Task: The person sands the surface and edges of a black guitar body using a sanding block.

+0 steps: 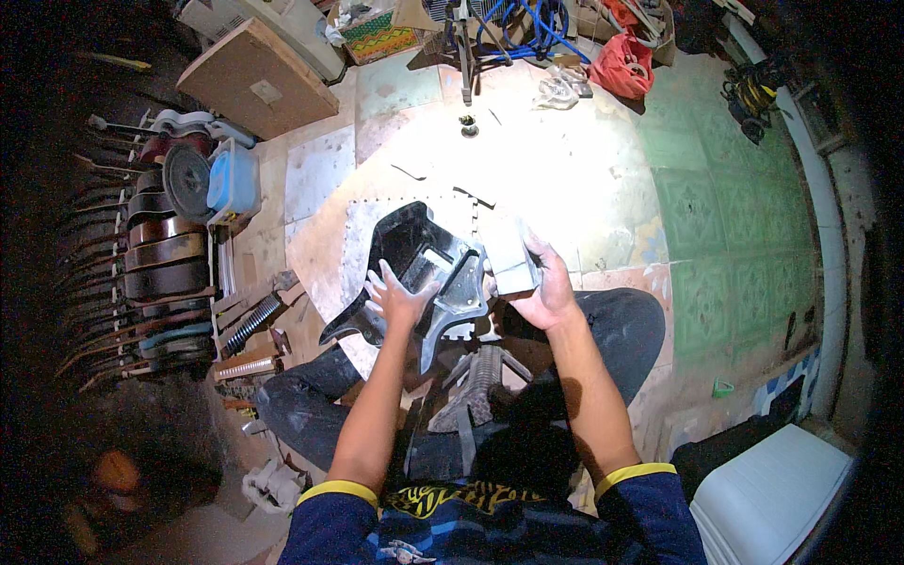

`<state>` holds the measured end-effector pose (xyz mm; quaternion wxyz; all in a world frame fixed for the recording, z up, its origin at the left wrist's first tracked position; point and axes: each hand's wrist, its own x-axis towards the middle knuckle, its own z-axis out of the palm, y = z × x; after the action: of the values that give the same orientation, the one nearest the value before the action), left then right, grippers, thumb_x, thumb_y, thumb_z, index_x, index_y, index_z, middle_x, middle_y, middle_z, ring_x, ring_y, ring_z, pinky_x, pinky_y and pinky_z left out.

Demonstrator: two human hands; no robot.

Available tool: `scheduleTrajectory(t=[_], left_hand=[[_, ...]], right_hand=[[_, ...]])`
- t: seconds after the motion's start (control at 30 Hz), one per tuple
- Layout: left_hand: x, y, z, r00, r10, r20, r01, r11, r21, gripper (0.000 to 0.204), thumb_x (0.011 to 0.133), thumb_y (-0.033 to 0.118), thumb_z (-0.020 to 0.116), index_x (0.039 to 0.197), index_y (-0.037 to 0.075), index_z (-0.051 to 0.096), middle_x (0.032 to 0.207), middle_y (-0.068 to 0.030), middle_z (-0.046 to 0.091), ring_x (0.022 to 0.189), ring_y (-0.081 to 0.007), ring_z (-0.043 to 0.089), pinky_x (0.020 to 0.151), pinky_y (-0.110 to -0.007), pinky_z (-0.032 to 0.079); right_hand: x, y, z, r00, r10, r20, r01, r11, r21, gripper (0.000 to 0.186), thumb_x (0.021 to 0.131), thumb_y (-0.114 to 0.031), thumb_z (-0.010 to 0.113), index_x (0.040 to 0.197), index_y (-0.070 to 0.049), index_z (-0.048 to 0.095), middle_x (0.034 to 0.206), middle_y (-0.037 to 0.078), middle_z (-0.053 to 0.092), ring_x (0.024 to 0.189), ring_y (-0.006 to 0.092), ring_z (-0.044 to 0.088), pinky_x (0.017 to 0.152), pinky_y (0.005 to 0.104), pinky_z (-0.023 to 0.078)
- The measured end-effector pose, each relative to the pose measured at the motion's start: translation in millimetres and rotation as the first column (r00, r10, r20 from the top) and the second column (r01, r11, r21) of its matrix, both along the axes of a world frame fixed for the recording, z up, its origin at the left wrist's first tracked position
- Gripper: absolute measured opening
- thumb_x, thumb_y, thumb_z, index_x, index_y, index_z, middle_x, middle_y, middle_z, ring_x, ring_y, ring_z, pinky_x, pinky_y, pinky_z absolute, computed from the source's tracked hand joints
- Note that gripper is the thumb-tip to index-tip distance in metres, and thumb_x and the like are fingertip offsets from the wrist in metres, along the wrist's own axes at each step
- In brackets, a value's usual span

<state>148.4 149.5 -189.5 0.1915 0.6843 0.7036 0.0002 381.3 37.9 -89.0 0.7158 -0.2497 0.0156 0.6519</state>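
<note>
A black moulded plastic panel (403, 234), with a deep hollow and pointed arms, sits tilted in front of my crossed legs. Grey dust coats its nearer right arm. My left hand (403, 299) lies against the panel's inner side, fingers spread and powdered pale. To the right of the panel, my right hand (548, 294) grips a pale rectangular block (511, 259), thumb along its right side and palm beneath. The block is close to the panel's right edge; whether they touch I cannot tell. Strong glare washes out the block's upper part.
Behind the panel lies a pale board (325, 221). Springs (252, 325) and other parts lie left, near a blue container (233, 182) and a row of guitar-like bodies (168, 254). Blue hose (532, 28) and a red bag (622, 68) are at the back. A white box (772, 494) stands near right.
</note>
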Motion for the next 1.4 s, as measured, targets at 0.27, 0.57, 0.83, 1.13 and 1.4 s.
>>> scheduleTrajectory(t=[0.27, 0.57, 0.83, 1.13, 1.4], left_hand=[[30.7, -43.6, 102.8, 0.499, -0.246, 0.831, 0.175, 0.968, 0.181, 0.039, 0.098, 0.019, 0.069, 0.130, -0.002, 0.063, 0.120, -0.0131, 0.069, 0.110, -0.0220, 0.065, 0.099, -0.035, 0.049], [-43.2, -73.5, 108.4, 0.725, -0.094, 0.682, 0.085, 0.995, 0.048, 0.022, 0.089, 0.013, 0.080, 0.102, -0.001, 0.069, 0.092, -0.0070, 0.068, 0.088, -0.0152, 0.062, 0.083, -0.030, 0.050], [-100.9, -116.1, 114.5, 0.750, -0.111, 0.652, 0.108, 0.993, 0.046, 0.029, 0.087, 0.013, 0.080, 0.109, -0.002, 0.069, 0.102, -0.0089, 0.067, 0.093, -0.0171, 0.062, 0.087, -0.032, 0.051], [-120.7, -120.0, 131.0, 0.771, -0.325, 0.548, 0.367, 0.930, 0.036, 0.044, 0.086, 0.008, 0.080, 0.127, -0.002, 0.069, 0.105, -0.0153, 0.071, 0.094, -0.0227, 0.067, 0.087, -0.034, 0.053], [-102.6, -115.3, 143.6, 0.777, -0.194, 0.599, 0.245, 0.969, -0.004, 0.042, 0.092, 0.007, 0.072, 0.132, 0.000, 0.066, 0.115, -0.0154, 0.071, 0.103, -0.0200, 0.066, 0.094, -0.033, 0.051]], right_hand=[[-31.7, -4.5, -5.9, 0.937, 0.303, 0.175, -0.291, 0.952, -0.091, 0.042, 0.104, -0.037, 0.052, 0.133, -0.007, 0.053, 0.107, 0.014, 0.071, 0.084, 0.0265, 0.074, 0.064, 0.0415, 0.063], [-79.8, -6.8, -23.6, 0.614, 0.531, 0.584, -0.453, 0.843, -0.290, 0.046, 0.105, -0.046, 0.055, 0.125, -0.005, 0.062, 0.103, 0.006, 0.069, 0.095, 0.0157, 0.068, 0.068, 0.0350, 0.060], [-116.7, -24.7, -39.5, 0.254, 0.577, 0.776, -0.696, 0.666, -0.268, 0.053, 0.104, -0.051, 0.055, 0.130, -0.007, 0.064, 0.115, 0.012, 0.069, 0.104, 0.0188, 0.066, 0.081, 0.0352, 0.059], [-131.3, -37.1, -31.4, 0.405, 0.733, 0.547, -0.798, 0.575, -0.181, 0.078, 0.100, -0.064, 0.054, 0.151, -0.006, 0.048, 0.142, 0.013, 0.059, 0.130, 0.0222, 0.056, 0.091, 0.0387, 0.058], [-128.0, -38.1, -24.8, 0.380, 0.777, 0.503, -0.828, 0.528, -0.190, 0.098, 0.091, -0.070, 0.064, 0.158, -0.004, 0.035, 0.151, 0.017, 0.050, 0.135, 0.0255, 0.052, 0.104, 0.0381, 0.050]])
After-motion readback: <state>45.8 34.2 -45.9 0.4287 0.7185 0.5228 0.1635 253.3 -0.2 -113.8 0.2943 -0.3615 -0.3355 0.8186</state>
